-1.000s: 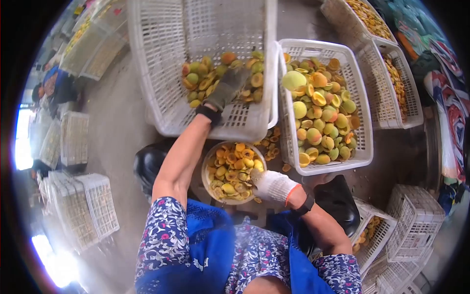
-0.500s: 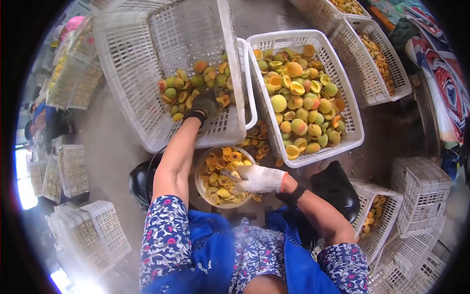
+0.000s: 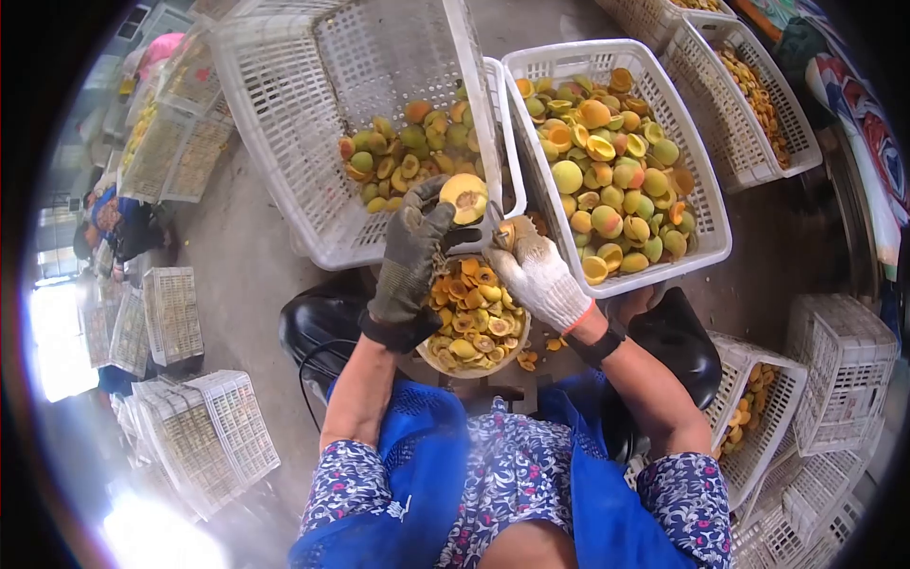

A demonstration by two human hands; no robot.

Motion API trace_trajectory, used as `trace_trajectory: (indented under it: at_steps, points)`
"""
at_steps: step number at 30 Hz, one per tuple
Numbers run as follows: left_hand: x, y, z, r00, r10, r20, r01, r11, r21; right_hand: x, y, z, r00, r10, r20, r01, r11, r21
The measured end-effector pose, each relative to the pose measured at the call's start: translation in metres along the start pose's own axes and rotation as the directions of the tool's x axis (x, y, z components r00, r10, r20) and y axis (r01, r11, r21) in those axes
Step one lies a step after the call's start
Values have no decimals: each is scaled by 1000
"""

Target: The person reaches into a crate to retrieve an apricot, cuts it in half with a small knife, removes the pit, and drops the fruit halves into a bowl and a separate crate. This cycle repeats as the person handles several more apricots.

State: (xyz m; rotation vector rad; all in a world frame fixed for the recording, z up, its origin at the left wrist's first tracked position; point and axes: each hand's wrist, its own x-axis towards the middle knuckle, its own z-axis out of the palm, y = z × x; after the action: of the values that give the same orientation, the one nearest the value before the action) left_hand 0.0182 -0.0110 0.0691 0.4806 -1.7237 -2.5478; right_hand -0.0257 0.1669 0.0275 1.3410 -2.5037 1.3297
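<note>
My left hand (image 3: 413, 256), in a dark grey glove, grips a peach half (image 3: 464, 198) by its edge. Its cut face is turned up and shows the brown stone area in the middle. Close beside it, my right hand (image 3: 538, 275), in a white glove, is closed round a small metal tool (image 3: 496, 216), whose full shape I cannot make out. Something orange-brown shows at those fingers. Below both hands stands a round tub (image 3: 427, 358) heaped with orange and yellow peach pieces. Beyond my left hand, a tilted white crate (image 3: 327, 248) holds green-yellow peach halves.
Another white crate (image 3: 718, 248), full of peach halves, stands to the right. Further crates (image 3: 794, 171) with cut fruit line the right side. Stacked crates (image 3: 204, 436) are at the left. Scraps (image 3: 528, 358) lie on the floor by the tub. A person (image 3: 118, 223) is at far left.
My left hand has come out of the tilted crate, carrying a peach half back over the tub. My right hand has risen from the tub to meet it. The view has shifted slightly.
</note>
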Motion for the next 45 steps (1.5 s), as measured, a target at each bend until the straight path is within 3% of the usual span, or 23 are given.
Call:
trace_trajectory:
  at_steps: [1, 6, 8, 10, 12, 15, 18, 20, 22, 24, 26, 27, 28, 30, 34, 36, 37, 39, 40, 41, 42, 43, 45]
  points:
    - [-2, -6, 3, 998, 51, -32, -49, 998, 45, -1, 2, 0, 994, -103, -19, 99, 982, -163]
    - [-5, -20, 17, 985, 122, -124, -106, 986, 130, -5, 4, -3, 999, 50, 21, -46, 991, -126]
    - [-4, -25, 24, 983, 130, -132, -111, 983, 147, -7, 6, -5, 997, -79, 20, 81, 942, -325]
    - [1, -33, 25, 980, 139, -140, -116, 980, 164, -11, 9, -1, 997, -81, 9, 78, 926, -369]
    - [8, -52, 19, 954, 289, -76, -246, 905, 346, -12, 10, 1, 997, -82, -2, 74, 909, -410]
    - [11, -76, 22, 883, 454, -117, -354, 809, 468, -12, 13, 4, 999, -9, -35, -3, 939, -345]
    - [10, -79, 16, 920, 379, -102, -305, 853, 424, -9, 21, 6, 998, -12, 69, 27, 975, -220]
    - [2, -80, 15, 925, 363, -112, -284, 857, 430, -5, 14, 5, 945, 300, 130, -321, 928, 189]
    - [3, -79, 12, 926, 359, -118, -276, 857, 435, -2, 7, 7, 897, 405, 177, -439, 858, 265]
    - [10, -72, 9, 958, 287, 23, -287, 944, 164, -2, 3, 11, 835, 500, 230, -550, 768, 328]
    - [8, -67, 24, 959, 282, -18, -277, 953, 125, -6, 2, 19, 868, 462, 182, -497, 797, 343]
    - [8, -64, 31, 959, 279, -61, -273, 958, 84, -5, 6, 21, 993, 101, 55, -100, 995, -26]
    - [9, -65, 31, 958, 280, -57, -274, 958, 85, -7, 4, 23, 993, 102, 51, -100, 995, -27]
    - [10, -69, 31, 953, 300, -48, -299, 954, 20, -10, -6, 23, 928, 372, 2, -365, 909, 202]
    - [6, -73, 36, 926, 373, -56, -349, 904, 246, -15, 5, 28, 925, 374, 61, -378, 894, 241]
    - [10, -78, 36, 930, 342, -132, -352, 934, -65, -17, 9, 24, 994, 40, 100, -23, 987, -160]
    - [9, -77, 37, 932, 338, -131, -348, 935, -62, -17, 13, 26, 994, 43, 99, -27, 987, -157]
    - [8, -72, 39, 896, 433, -93, -381, 860, 338, -16, 23, 33, 995, 76, 72, -82, 993, 83]
    - [8, -73, 39, 900, 428, -87, -377, 862, 339, -10, 19, 23, 994, 84, 68, -89, 993, 83]
    - [7, -74, 39, 922, 382, -69, -366, 914, 176, -4, 14, 10, 918, 310, 248, -383, 854, 351]
    - [6, -74, 37, 940, 337, -46, -337, 941, 10, 0, 10, 2, 767, 435, 472, -641, 564, 521]
    - [7, -78, 31, 942, 333, -42, -333, 943, 14, -1, 14, 2, 733, 427, 529, -679, 495, 542]
    - [15, -79, 24, 979, 202, 20, -196, 967, -162, -4, 11, -1, 758, 436, 486, -652, 526, 546]
